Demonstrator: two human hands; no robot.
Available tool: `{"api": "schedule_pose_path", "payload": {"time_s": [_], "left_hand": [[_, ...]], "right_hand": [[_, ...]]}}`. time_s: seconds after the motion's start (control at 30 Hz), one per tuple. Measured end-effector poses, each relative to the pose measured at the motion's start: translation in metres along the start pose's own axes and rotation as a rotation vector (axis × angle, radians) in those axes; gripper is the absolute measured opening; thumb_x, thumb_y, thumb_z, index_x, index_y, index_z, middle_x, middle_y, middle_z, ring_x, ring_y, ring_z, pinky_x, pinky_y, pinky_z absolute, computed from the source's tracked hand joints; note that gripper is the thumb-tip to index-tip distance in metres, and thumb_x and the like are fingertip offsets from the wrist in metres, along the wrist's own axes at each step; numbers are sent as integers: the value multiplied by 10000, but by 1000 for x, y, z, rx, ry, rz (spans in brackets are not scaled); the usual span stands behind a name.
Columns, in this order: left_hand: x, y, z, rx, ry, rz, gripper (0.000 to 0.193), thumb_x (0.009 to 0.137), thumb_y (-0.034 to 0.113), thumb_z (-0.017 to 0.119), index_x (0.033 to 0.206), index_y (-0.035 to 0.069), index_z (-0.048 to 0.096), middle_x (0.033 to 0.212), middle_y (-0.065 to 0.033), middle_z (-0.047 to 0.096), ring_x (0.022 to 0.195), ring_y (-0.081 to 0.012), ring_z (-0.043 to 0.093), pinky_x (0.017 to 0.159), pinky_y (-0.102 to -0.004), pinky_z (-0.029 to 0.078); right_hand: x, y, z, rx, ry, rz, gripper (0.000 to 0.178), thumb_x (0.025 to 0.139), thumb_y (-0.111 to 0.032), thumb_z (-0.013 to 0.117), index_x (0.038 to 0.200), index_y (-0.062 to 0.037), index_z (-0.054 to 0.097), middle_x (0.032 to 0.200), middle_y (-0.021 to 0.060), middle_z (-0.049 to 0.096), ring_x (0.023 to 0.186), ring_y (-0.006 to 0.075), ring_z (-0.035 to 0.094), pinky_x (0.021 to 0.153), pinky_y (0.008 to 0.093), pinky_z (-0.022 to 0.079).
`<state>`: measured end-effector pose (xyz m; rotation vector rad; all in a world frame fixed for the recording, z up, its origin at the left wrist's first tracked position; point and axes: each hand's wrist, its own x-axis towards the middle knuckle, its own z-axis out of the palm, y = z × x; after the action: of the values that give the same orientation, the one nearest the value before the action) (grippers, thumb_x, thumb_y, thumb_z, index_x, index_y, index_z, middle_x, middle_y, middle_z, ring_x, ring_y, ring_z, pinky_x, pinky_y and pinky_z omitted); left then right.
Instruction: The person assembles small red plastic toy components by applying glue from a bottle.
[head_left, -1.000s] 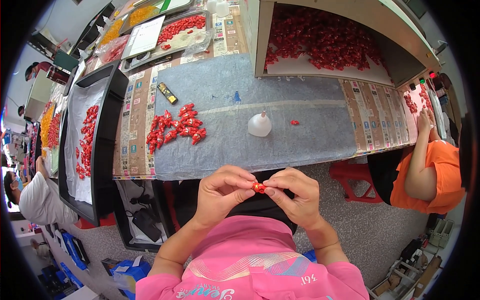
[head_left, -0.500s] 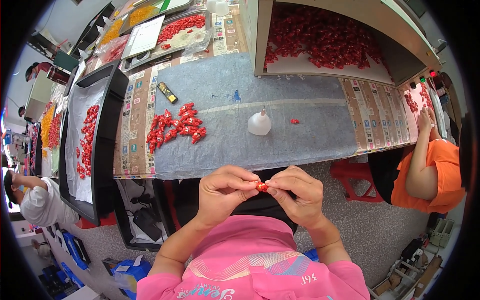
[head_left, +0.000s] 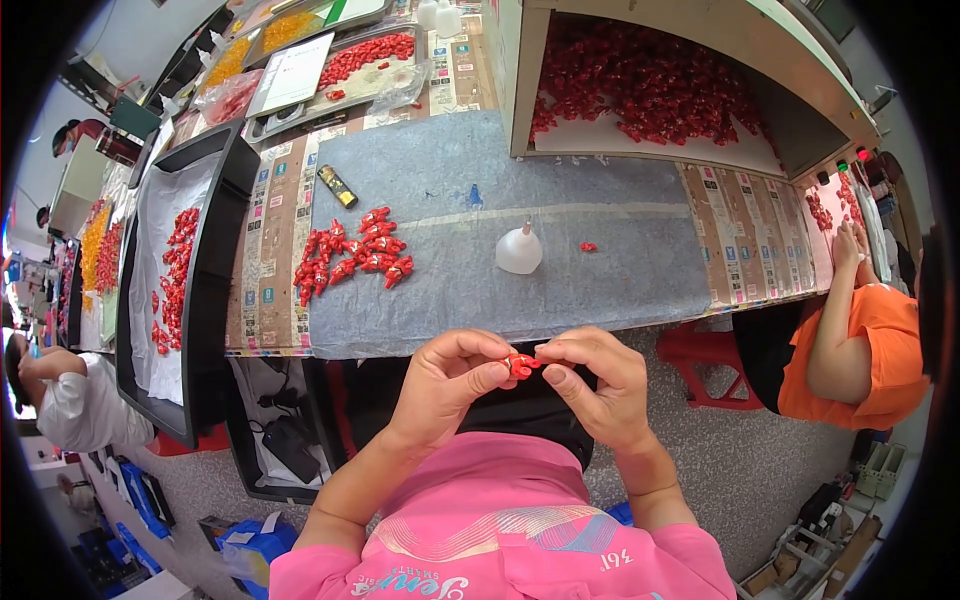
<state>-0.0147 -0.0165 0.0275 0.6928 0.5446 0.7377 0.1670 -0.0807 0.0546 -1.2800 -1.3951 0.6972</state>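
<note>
In front of my body, just off the table's near edge, I hold a small red plastic figure [head_left: 519, 366] with lighter marks on it. My left hand [head_left: 447, 388] pinches its left side between thumb and fingers. At its right end, the thumb and forefinger of my right hand [head_left: 602, 388] close in a pinch and cover part of that end. A squat white dropper bottle [head_left: 519, 251] with a narrow tip stands on the blue-grey table cover [head_left: 600, 285]. To its right lies a single small red piece [head_left: 588, 247]. Several similar red figures [head_left: 350, 255] lie grouped at the left.
A black and yellow tube [head_left: 337, 187] lies behind the group. Left is a black tray [head_left: 222, 250] with red pieces on white lining. A box-like shelf [head_left: 516, 80] at the back holds a red heap. A person in orange [head_left: 855, 355] works at the right.
The red figure has turned in my fingers, and more of it shows now. My right fingertips have shifted slightly right, towards its end. The things on the table stay put.
</note>
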Motion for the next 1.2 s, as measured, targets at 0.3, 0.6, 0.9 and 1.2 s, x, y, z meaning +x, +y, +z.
{"api": "schedule_pose_path", "payload": {"time_s": [0.3,0.6,0.9,1.2], "left_hand": [[2,-2,-1,62,-32,61,139,801,-57,652,919,17,642,971,-123,607,875,-197,619,811,-317,526],[-3,2,1,210,-15,172,159,770,-96,674,887,10,689,968,-109,640,897,-168,627,827,-284,520],[-4,2,5,240,-27,211,167,763,-101,680,889,9,688,965,-110,640,885,-165,633,812,-275,535],[-1,3,4,187,-36,202,171,766,-112,667,898,-3,658,998,-112,616,928,-160,609,838,-282,512]], "right_hand": [[-1,-1,3,1,-13,31,126,794,-33,695,916,-1,685,825,104,661,731,176,624,645,265,483],[-2,-2,5,-44,-1,-97,107,784,-4,692,890,3,679,794,94,666,703,183,622,615,270,474],[-5,-1,4,-42,18,-145,109,782,1,694,890,3,677,805,95,672,705,182,622,609,271,472],[-4,6,3,-19,-12,-76,155,783,-26,694,937,-26,681,881,94,665,784,215,634,665,299,500]]}}
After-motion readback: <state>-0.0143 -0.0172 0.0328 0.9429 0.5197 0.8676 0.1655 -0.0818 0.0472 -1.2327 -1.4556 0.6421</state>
